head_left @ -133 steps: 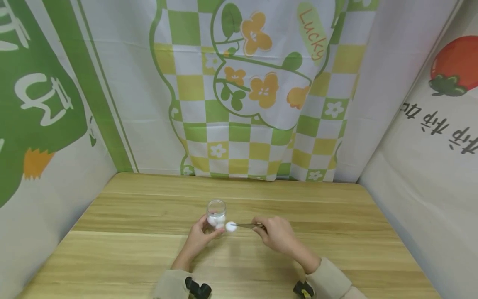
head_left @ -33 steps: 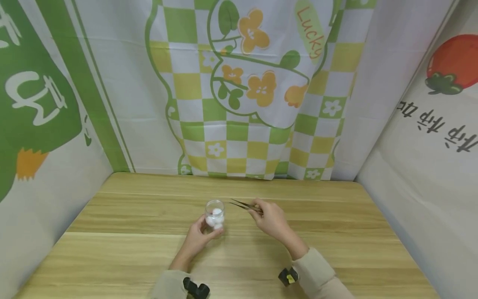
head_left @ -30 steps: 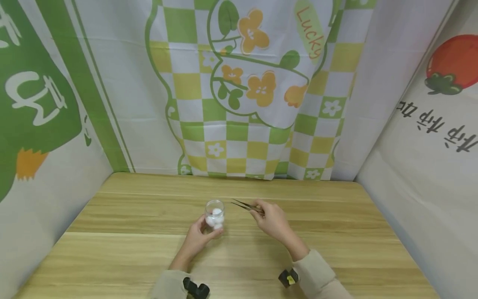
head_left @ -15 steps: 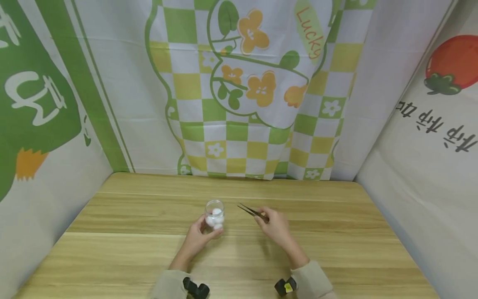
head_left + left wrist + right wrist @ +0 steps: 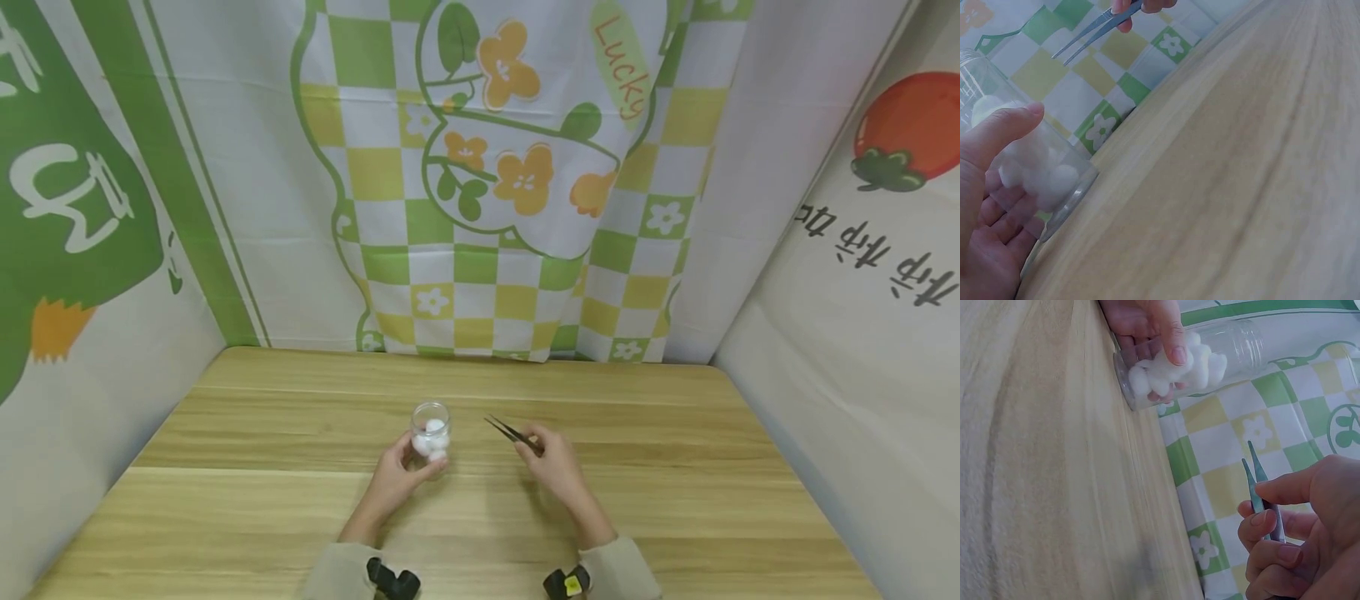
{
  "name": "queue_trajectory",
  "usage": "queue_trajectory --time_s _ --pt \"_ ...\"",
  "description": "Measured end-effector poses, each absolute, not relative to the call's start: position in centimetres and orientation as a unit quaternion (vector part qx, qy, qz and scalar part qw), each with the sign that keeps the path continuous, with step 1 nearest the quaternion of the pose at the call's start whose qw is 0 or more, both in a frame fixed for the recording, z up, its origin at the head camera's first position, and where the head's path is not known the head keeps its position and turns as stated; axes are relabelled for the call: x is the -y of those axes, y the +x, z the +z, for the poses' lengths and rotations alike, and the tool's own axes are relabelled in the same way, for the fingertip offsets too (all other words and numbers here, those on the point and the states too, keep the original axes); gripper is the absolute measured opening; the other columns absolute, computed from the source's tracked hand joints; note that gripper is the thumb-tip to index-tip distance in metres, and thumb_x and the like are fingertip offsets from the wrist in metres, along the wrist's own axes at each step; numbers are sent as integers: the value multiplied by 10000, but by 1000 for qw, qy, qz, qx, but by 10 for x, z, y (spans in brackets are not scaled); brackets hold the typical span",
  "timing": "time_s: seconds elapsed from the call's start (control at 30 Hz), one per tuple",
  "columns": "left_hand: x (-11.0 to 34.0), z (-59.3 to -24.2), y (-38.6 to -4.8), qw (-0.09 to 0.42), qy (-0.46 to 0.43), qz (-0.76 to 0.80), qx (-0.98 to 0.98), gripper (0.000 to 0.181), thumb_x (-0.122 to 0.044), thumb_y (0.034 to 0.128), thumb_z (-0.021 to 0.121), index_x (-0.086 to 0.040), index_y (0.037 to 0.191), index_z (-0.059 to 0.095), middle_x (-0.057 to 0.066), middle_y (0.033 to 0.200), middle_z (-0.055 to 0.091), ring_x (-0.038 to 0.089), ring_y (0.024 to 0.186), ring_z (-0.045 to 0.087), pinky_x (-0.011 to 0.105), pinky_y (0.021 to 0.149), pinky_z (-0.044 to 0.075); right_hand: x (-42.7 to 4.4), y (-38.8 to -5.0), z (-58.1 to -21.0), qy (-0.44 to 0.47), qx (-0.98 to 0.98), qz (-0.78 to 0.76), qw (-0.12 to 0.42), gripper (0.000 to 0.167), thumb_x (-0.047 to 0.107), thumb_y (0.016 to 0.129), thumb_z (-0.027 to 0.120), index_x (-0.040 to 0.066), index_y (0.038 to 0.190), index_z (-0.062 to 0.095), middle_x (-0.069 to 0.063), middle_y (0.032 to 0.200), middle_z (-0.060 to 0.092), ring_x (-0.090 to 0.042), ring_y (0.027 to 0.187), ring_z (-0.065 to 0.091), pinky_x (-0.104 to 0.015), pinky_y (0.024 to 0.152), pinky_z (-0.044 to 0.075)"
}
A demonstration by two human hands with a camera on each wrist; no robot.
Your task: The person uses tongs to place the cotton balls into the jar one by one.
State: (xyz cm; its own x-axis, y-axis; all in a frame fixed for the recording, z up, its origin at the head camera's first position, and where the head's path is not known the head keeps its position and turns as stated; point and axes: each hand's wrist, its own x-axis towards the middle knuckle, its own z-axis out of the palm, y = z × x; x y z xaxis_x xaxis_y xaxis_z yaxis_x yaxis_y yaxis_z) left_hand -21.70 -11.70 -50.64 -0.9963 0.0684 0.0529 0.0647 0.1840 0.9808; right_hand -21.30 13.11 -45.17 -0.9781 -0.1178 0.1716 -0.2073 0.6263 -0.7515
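Observation:
A clear, lidless jar (image 5: pixel 431 429) stands upright on the table, partly filled with several white cotton balls (image 5: pixel 1172 367). My left hand (image 5: pixel 393 479) grips the jar low down, thumb on the near side and fingers curled behind it. To the right of the jar, my right hand (image 5: pixel 555 471) pinches a pair of metal tweezers (image 5: pixel 513 434) between thumb and fingers. The tweezers' tips are apart, with nothing between them, and point up and left toward the jar without touching it. In the right wrist view the tweezers' back end is hidden by the hand.
The wooden table (image 5: pixel 300 433) spreads around both hands. Behind it hangs a green, yellow and white checked cloth (image 5: pixel 480 275), and printed cloth walls (image 5: pixel 840 375) flank the left and right sides. A black wrist camera (image 5: pixel 566 582) sits at each cuff.
Earlier the tweezers held a cotton ball beside the jar; that ball is gone from their tips. Since then my right hand has drawn back right and toward me. The left hand keeps holding the jar.

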Motion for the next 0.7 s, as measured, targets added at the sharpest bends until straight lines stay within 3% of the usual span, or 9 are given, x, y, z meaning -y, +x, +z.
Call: queue_trajectory --time_s 0.3,0.7 --pt "117 -506 -217 4 46 639 -768 651 -148 820 758 -28 1389 465 207 1350 582 340 1292 534 494 1131 414 -132 -210 -456 50 891 451 26 150 85 896 626 -11 1007 654 13 593 458 -79 493 376 -125 430 274" --pt "117 -507 -217 3 44 639 -768 633 -147 821 757 -24 1375 477 201 1345 586 334 1290 535 489 1127 416 -135 -213 -465 28 885 463 40 135 49 867 644 -41 967 652 -113 608 600 -80 509 476 -149 442 338"
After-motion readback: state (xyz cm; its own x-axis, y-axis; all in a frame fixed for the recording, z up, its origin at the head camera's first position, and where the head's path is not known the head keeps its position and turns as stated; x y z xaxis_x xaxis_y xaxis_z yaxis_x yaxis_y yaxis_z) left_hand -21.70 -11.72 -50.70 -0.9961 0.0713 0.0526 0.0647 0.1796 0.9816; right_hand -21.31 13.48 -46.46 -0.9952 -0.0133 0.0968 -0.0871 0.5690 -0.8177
